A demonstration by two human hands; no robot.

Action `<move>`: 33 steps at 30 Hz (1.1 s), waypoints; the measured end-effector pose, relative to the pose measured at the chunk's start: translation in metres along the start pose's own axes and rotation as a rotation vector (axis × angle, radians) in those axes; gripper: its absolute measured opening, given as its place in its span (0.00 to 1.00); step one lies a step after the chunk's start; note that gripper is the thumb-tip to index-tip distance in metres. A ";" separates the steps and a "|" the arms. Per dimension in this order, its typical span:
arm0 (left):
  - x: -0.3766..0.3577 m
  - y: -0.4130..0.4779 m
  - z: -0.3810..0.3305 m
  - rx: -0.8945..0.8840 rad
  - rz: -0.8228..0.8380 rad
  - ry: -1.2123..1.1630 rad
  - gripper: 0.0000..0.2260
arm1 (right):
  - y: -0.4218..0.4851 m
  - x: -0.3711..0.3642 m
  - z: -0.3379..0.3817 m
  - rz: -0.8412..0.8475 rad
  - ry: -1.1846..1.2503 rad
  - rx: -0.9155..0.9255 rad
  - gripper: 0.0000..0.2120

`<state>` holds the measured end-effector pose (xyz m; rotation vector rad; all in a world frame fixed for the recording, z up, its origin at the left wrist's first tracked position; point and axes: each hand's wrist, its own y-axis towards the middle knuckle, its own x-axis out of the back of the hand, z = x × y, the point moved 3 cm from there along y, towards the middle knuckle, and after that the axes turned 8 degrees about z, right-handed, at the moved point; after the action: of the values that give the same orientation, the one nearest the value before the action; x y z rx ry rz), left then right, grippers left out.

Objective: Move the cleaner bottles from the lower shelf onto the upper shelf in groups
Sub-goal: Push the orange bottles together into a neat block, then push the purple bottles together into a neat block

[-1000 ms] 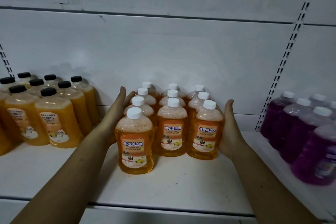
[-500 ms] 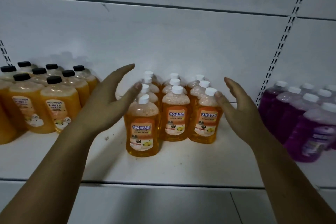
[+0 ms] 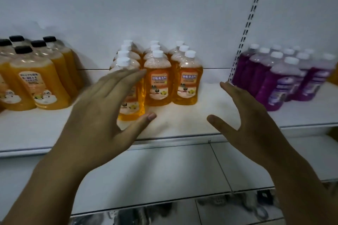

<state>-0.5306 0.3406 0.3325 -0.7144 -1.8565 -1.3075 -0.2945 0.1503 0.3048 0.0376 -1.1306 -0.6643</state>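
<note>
Standing on the upper shelf (image 3: 182, 124), the cleaner bottles (image 3: 158, 78) form a tight block against the far wall, so this group looks delivered. They sit in three rows running near to far, and the left row's front bottle stands a little nearer than the rest. The left hand (image 3: 98, 111) is spread flat with its fingers straight, gripping nothing. From here it covers that front-left bottle, and I can't tell whether it touches it. The right hand (image 3: 248, 115) is just as slack and empty, well apart from the block on its right side.

What remains is hard to judge. Only part of the lower shelf (image 3: 164, 170) shows, and its near edge is a dark blur, so any bottles waiting there are hidden.

The bottles are clear plastic with sloping shoulders, white screw caps and orange liquid, each with an orange-and-white front label. Black-capped bottles (image 3: 36, 78) stand to the left and purple bottles (image 3: 279, 78) to the right.
</note>
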 end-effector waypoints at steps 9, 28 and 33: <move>-0.090 -0.002 -0.139 -0.089 0.198 -0.131 0.33 | -0.138 0.055 -0.060 0.012 0.009 -0.124 0.41; -0.243 0.055 -0.352 -0.279 0.381 -0.269 0.32 | -0.267 0.131 -0.248 -0.057 0.134 -0.463 0.42; -0.233 0.125 -0.346 -0.237 0.189 -0.237 0.31 | -0.201 0.159 -0.289 -0.060 0.063 -0.382 0.38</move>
<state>-0.2130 0.0487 0.2780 -1.1851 -1.7796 -1.3791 -0.1049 -0.1787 0.2358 -0.2328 -0.9297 -0.9173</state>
